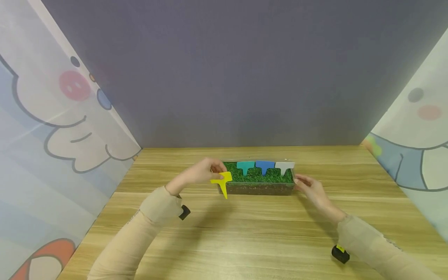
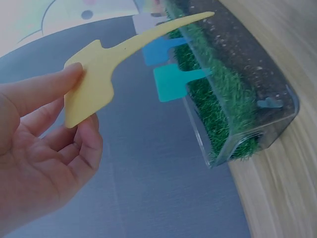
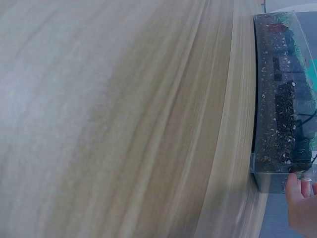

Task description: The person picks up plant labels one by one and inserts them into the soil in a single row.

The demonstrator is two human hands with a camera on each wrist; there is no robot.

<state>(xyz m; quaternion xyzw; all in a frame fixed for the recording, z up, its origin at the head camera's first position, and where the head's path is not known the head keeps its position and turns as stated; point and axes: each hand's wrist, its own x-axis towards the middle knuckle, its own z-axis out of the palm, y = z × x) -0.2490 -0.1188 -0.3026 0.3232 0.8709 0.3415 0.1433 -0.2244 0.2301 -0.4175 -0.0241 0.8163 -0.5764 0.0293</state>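
Note:
My left hand (image 1: 206,171) pinches a yellow T-shaped plant label (image 2: 89,84) by its wide head, between thumb and fingers. Its pointed stem hangs downward in front of the left end of a clear planter box (image 1: 259,189). Dark soil fills the box's lower part, with green artificial grass (image 2: 203,99) on top. Standing in the grass are a teal label (image 1: 245,165), a blue label (image 1: 265,165) and a white label (image 1: 284,165), the white one farthest right. At the box's right end, the fingertips of my right hand (image 1: 314,193) touch the end wall.
The planter stands on a light wood-grain table (image 1: 245,233), towards its back edge. Behind rises a plain dark grey panel (image 1: 224,77). Cartoon-printed cloth (image 1: 31,136) hangs at both sides.

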